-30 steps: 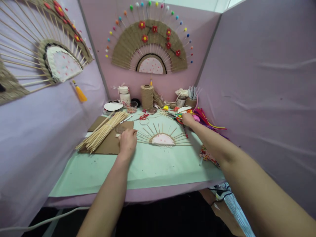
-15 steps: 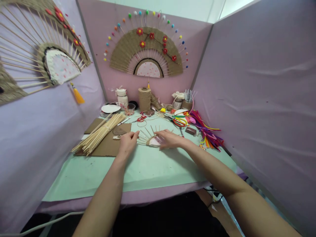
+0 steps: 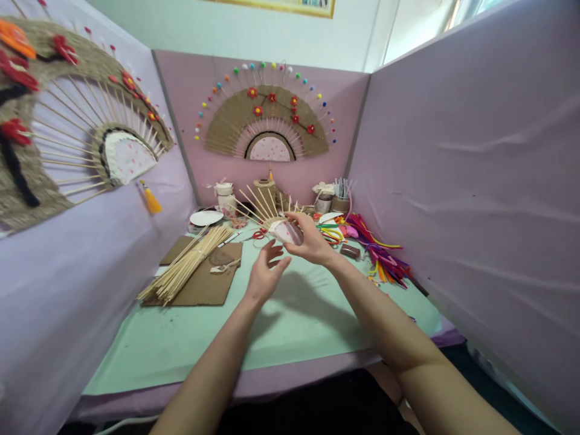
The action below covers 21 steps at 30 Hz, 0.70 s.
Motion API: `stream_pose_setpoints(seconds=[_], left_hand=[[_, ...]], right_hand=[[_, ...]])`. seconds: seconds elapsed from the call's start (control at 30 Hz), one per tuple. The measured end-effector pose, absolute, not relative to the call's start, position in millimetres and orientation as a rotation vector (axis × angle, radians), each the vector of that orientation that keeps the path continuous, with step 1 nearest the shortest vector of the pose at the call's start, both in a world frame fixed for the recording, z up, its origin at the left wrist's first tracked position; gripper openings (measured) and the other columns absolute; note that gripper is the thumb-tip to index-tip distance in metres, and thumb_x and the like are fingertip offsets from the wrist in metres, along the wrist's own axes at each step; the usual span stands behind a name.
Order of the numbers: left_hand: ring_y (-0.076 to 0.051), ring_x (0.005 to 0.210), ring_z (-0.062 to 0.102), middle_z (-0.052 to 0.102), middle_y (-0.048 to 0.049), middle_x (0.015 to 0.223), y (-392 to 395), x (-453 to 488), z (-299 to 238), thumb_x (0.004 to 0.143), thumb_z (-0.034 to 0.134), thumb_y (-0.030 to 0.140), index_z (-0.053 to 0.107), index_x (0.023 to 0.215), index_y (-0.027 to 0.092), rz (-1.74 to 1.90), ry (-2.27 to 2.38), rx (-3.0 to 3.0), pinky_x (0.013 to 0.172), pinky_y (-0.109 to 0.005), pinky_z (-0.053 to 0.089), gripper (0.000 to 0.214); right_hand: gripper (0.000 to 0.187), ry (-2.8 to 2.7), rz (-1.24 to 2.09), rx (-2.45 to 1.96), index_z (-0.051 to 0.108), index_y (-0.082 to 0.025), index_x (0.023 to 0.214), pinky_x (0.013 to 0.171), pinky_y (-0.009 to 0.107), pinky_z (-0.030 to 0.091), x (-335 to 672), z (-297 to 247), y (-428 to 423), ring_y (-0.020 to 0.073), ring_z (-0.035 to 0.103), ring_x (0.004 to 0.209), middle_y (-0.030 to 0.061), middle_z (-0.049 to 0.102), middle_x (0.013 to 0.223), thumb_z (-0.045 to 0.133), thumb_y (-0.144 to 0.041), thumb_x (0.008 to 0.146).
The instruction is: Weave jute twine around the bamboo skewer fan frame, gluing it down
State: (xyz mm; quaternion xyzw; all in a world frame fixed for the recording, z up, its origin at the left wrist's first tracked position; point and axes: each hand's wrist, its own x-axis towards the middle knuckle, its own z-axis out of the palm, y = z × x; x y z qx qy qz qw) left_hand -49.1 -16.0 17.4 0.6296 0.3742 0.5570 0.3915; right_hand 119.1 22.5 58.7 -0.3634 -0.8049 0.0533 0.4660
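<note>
My right hand (image 3: pixel 308 238) grips a small unfinished fan (image 3: pixel 281 231) by the right side of its pale, pink-spotted half-round base. The fan is held up off the table, tilted, with thin wooden sticks (image 3: pixel 260 204) spreading upward and to the left from a tan band. Just below the base, my left hand (image 3: pixel 267 272) is open, fingers curved and thumb apart, with nothing in it. Part of the fan's right side is hidden behind my right fingers.
On the left, a bundle of wooden sticks (image 3: pixel 190 263) lies across cardboard (image 3: pixel 217 290). Red-handled scissors (image 3: pixel 259 234), a twine spool (image 3: pixel 264 186) and a white jar (image 3: pixel 225 198) are farther back. Colourful pipe cleaners (image 3: pixel 383 254) lie right. Finished fans (image 3: pixel 267 118) hang on the partitions.
The fan has been lifted from the tabletop and tilted up in my right hand. My left hand has come off the sticks and moved right, below the base. The view has tipped upward.
</note>
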Motion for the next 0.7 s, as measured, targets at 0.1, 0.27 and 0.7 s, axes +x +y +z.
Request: stream_pose_setpoints(seconds=[0.1,0.27,0.7], left_hand=[[-0.024,0.117,0.058,0.061,-0.0137,0.129,-12,-23,37,0.076,0.069,0.042,0.053,0.126,0.017,1.541,0.721,1.365,0.098,-0.035,0.045,0.058],[-0.024,0.102,0.065,0.071,-0.0107,0.107,-12,-15,53,0.077,0.066,0.038,0.065,0.106,0.013,1.732,0.91,1.161,0.091,-0.036,0.049,0.038],[-0.024,0.099,0.053,0.053,-0.01,0.105,-9,-15,97,0.086,0.05,0.016,0.056,0.128,0.019,1.864,1.34,2.241,0.09,-0.039,0.046,0.042]], right_hand=[[0.068,-1.916,0.084,-0.825,0.043,-0.022,0.135,0.098,0.043,0.042,101,65,8,0.0265,0.052,0.112,0.0109,0.055,0.123,0.068,-0.022,0.072],[0.074,-1.907,0.091,-0.827,0.035,-0.022,0.141,0.106,0.047,0.037,95,60,-9,0.0272,0.047,0.124,0.013,0.049,0.134,0.068,-0.022,0.075],[0.019,-1.467,-0.117,-0.853,0.06,-0.022,0.095,0.088,0.037,0.049,94,112,-64,0.0204,0.062,0.094,0.0045,0.066,0.096,0.069,-0.028,0.079]])
